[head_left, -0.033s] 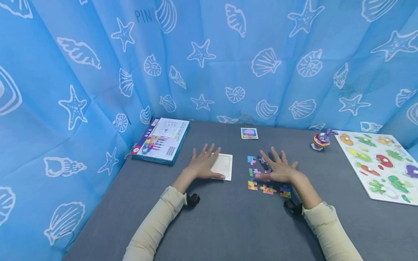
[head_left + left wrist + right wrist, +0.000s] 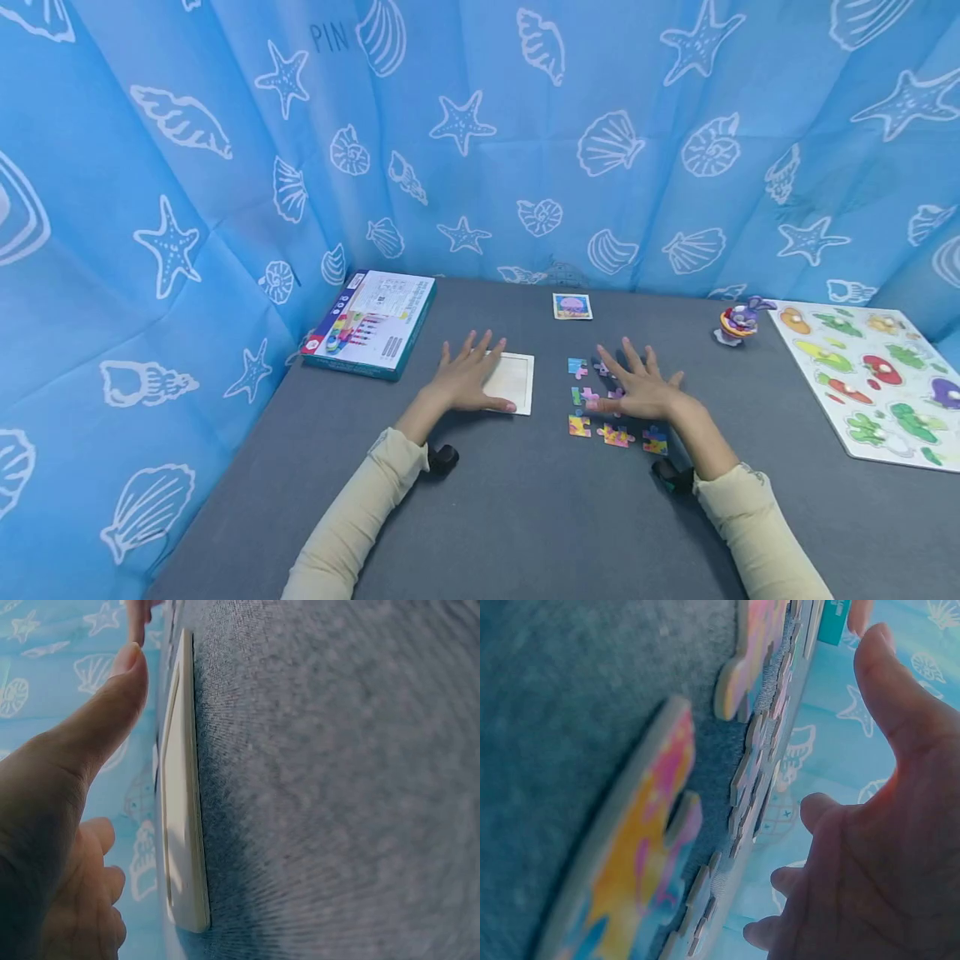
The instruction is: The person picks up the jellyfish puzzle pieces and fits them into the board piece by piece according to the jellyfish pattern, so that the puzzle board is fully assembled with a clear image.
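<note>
My left hand (image 2: 467,379) is spread with straight fingers over the left part of a square wooden tray (image 2: 513,385). In the left wrist view the thumb stands clear above the tray's rim (image 2: 180,825), gripping nothing. To the right, my right hand (image 2: 639,387) hovers, fingers spread, over several loose jigsaw pieces (image 2: 617,435) and hides some of them. The right wrist view has a yellow and pink jigsaw piece (image 2: 645,855) close up, flat on the table and apart from the palm.
A small picture card (image 2: 572,307) lies beyond the pieces. At the back left is a flat box (image 2: 371,323). On the right stand a purple rabbit figurine (image 2: 738,321) and a vegetable puzzle board (image 2: 873,379). A blue shell-print curtain (image 2: 465,192) borders the grey table (image 2: 540,517).
</note>
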The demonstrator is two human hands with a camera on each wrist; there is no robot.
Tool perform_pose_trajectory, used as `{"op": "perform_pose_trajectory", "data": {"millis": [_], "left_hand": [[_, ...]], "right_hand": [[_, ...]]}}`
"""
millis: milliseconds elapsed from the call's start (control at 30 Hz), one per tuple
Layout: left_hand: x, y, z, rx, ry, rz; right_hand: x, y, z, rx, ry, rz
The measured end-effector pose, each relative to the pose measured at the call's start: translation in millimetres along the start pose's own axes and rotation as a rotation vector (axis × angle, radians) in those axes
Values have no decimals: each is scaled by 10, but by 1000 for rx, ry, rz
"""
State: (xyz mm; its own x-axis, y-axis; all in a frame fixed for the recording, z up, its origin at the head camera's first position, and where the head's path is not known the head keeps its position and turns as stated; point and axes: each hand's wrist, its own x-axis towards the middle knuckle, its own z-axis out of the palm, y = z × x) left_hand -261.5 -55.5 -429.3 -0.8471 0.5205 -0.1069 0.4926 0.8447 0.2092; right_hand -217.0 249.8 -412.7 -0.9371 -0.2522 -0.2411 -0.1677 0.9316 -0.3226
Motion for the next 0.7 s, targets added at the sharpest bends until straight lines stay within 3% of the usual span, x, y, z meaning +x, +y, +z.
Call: {"op": "perform_pose_trajectory", "data": {"millis": [200,367,567,700], "left_hand": [[-21,3,-15,2,3,-5],[0,-68,25,-48,-59,19],[-5,-272,9,-189,-124,35],[-33,-400,-1,-241,-141,51]], "right_hand": [[-13,-12,2,4,3,-7],[-34,32,41,24,41,-3],[84,55,-34,20,202,-49],[217,47,-87,72,304,-109]]}}
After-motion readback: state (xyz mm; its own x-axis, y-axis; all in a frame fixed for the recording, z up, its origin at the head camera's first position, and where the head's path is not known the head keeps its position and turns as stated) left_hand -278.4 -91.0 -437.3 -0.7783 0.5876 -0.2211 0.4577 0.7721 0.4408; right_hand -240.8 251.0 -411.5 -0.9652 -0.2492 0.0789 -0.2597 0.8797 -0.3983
